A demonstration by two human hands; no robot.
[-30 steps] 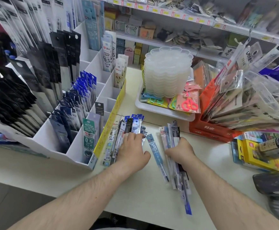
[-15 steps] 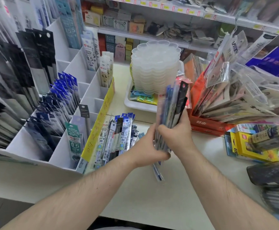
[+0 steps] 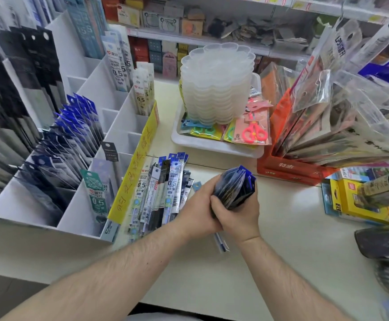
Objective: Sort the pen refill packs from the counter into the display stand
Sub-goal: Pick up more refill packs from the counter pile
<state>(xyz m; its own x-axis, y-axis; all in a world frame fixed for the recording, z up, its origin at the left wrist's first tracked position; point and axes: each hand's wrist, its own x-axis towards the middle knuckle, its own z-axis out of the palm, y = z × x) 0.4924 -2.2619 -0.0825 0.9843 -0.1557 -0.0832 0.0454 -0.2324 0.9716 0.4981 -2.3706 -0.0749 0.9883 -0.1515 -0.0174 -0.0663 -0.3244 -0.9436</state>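
A bundle of blue-topped pen refill packs [image 3: 235, 188] stands upright over the counter, gripped from both sides by my left hand [image 3: 197, 209] and my right hand [image 3: 237, 216]. Its lower ends poke out below my hands. A spread of more refill packs [image 3: 163, 195] lies flat on the counter just left of my hands, against the stand's yellow front strip. The white display stand [image 3: 77, 126] fills the left side, with blue and black packs in its back compartments and a green 0.5 pack [image 3: 96, 198] in a front one.
A white tray [image 3: 202, 144] with stacked clear plastic dishes and pink scissors cards sits behind my hands. An orange box [image 3: 288, 167] of bagged goods stands at the right, with yellow boxes [image 3: 360, 205] beyond it. Shop shelves run along the back.
My right hand lifted the bundle off the counter and stood it upright. My left hand left the flat pile and closed on the bundle too. The bundle has since come down lower, towards the counter.
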